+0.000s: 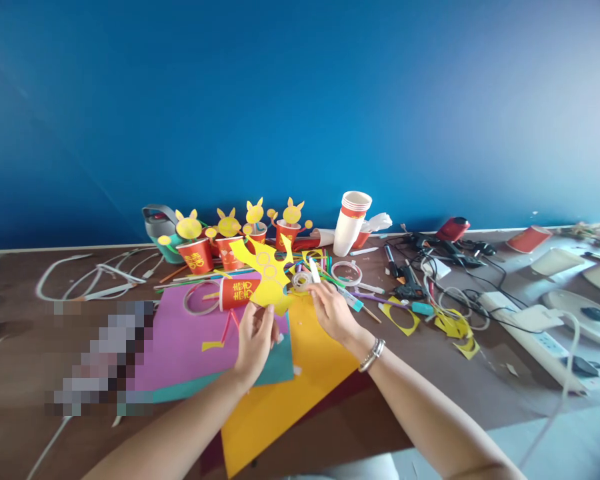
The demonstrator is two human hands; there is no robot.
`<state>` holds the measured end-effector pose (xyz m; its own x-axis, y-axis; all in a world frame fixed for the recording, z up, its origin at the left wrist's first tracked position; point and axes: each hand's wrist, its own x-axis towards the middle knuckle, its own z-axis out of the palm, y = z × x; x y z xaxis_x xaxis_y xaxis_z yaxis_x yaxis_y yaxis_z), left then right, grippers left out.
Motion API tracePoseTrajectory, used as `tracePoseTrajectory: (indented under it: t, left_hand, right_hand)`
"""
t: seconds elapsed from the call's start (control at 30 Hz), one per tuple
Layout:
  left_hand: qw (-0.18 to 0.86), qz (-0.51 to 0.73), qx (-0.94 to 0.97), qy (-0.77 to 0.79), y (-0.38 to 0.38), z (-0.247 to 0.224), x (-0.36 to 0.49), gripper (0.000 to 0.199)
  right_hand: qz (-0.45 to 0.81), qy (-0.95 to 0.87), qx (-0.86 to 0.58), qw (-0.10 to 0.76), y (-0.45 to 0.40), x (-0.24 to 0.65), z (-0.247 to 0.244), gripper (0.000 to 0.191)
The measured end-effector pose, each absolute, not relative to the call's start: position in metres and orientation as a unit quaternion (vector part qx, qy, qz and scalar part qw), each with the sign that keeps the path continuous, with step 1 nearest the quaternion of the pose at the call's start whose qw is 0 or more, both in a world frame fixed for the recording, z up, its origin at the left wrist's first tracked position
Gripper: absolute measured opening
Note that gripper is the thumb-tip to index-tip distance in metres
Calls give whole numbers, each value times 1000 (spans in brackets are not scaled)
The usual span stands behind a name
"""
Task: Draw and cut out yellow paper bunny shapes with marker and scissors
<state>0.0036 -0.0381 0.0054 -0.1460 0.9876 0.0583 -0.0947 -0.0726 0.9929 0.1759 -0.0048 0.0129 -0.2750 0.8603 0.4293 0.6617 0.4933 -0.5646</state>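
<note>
At one table here, four eared figures in four red cups, one held yellow cutout, one purple sheet, one orange sheet, two wide rings, one white cup stack, one power strip

I am standing in a paper-craft work area, laid out along a brown surface set against a plain blue wall. Indicators: coloured paper sheets, a cut yellow sheet, yellow offcuts, a black glue gun, and a stack of paper cups near red cup figures with yellow paper heads. Electrical connection is made at a white power strip on the same surface; whether the room belongs to a home, a school or a workshop cannot be determined.
</note>
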Motion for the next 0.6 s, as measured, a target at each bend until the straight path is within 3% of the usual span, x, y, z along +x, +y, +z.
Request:
tracePoseTrajectory:
  t: [0.13,0.2,0.47,0.6]
  left_hand:
    - [447,591,448,500,-36,5,0,23]
    - [445,586,455,501,-34,4,-1,23]
    - [460,566,481,487,-32,-3,-3,23]
    - [473,551,484,488,-29,-6,-2,26]
  right_hand:
    - [91,-847,-497,164,-7,168,2,31]
    - [68,-850,-507,120,-11,162,-1,30]
    - [43,-805,-540,239,1,175,0,26]
    - [-2,-774,-595,214,10,186,-2,23]
